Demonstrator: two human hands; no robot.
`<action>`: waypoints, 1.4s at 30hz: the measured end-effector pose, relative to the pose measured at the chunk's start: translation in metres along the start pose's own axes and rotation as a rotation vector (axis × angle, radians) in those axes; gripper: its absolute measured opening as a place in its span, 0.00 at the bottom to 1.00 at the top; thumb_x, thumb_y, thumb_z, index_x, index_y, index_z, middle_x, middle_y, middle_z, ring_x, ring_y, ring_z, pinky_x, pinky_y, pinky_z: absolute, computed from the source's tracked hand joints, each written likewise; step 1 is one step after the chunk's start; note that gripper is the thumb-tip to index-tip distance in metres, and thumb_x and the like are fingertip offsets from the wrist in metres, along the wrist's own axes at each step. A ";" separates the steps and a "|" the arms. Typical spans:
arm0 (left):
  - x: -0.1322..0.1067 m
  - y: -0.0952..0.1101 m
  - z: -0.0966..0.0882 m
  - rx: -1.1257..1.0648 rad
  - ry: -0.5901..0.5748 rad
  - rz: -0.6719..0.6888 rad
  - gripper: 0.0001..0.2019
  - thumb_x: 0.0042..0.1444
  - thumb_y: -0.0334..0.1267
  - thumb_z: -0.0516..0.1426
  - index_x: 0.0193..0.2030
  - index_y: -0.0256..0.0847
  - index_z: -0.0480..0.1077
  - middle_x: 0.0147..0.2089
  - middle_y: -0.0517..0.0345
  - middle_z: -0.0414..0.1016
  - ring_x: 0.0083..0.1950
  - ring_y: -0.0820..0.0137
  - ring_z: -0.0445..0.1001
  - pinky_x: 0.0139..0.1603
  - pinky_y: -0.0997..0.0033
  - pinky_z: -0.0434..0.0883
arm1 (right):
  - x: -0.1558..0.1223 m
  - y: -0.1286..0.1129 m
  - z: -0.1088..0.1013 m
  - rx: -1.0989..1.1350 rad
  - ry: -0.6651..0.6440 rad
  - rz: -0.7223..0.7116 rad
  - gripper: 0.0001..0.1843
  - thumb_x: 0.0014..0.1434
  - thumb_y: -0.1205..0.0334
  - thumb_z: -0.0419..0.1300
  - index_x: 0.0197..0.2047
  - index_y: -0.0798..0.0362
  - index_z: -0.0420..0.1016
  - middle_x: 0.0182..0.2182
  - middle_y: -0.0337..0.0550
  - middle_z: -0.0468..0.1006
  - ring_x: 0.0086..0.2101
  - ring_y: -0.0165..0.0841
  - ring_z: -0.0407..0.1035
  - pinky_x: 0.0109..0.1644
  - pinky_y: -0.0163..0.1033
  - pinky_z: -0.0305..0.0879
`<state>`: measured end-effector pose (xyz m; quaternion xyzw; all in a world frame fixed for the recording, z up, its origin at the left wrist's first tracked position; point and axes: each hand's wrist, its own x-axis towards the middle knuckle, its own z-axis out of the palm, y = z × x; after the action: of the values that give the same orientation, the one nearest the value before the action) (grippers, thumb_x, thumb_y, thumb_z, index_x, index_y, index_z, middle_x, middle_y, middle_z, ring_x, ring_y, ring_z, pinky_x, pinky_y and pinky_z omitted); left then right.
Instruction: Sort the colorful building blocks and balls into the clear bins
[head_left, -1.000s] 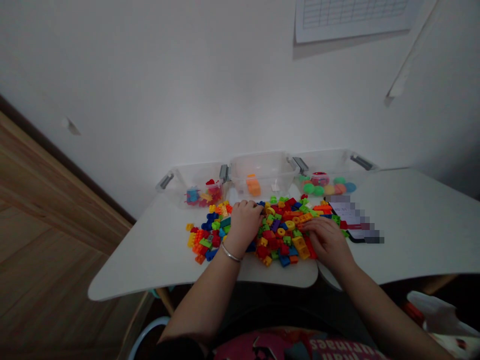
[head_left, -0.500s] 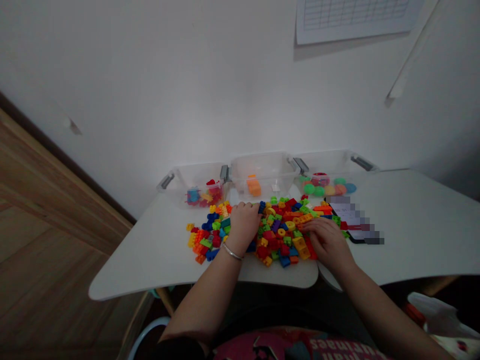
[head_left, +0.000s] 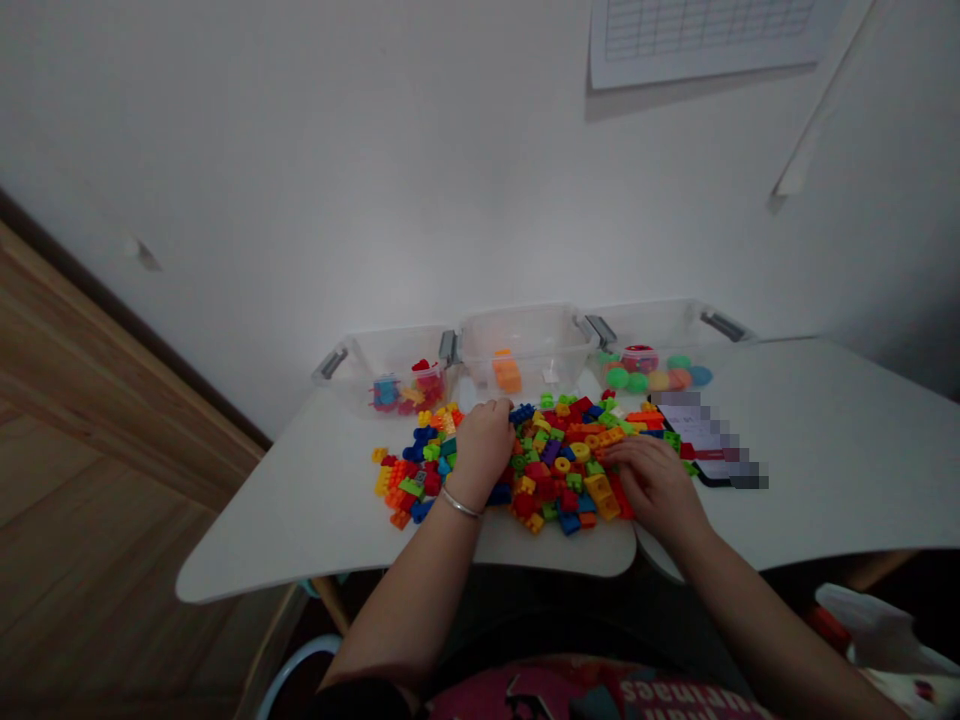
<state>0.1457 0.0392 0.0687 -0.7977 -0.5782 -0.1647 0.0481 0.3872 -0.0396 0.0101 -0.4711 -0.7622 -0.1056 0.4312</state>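
A heap of small coloured plastic bricks [head_left: 555, 460] covers the middle of the white table [head_left: 315, 510]. My left hand [head_left: 484, 448], with a silver bangle on the wrist, rests on the heap's left part, fingers curled towards a blue brick [head_left: 521, 412] at the far edge. Whether it grips anything is hidden. My right hand [head_left: 654, 478] lies flat on the heap's right side, fingers stretched out over orange and yellow bricks.
Three clear plastic bins stand against the wall: the left bin [head_left: 390, 375] holds red and blue bricks, the middle bin [head_left: 525, 350] an orange piece, the right bin [head_left: 660, 340] coloured discs. A blurred card [head_left: 709, 440] lies right of the heap.
My left hand has slid slightly left and away from me, uncovering a blue brick at its fingertips. The right hand has stayed in place.
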 end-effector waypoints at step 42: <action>0.030 -0.130 -0.024 -0.103 0.662 -0.257 0.14 0.60 0.34 0.52 0.48 0.40 0.77 0.48 0.47 0.73 0.49 0.58 0.70 0.53 0.57 0.65 | -0.001 0.000 0.001 0.040 -0.031 0.069 0.11 0.59 0.70 0.54 0.37 0.49 0.76 0.37 0.43 0.81 0.43 0.39 0.73 0.52 0.51 0.68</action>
<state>0.0267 0.1028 0.0857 -0.6234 -0.6177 -0.4478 0.1712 0.3869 -0.0399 0.0085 -0.4899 -0.7541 -0.0682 0.4320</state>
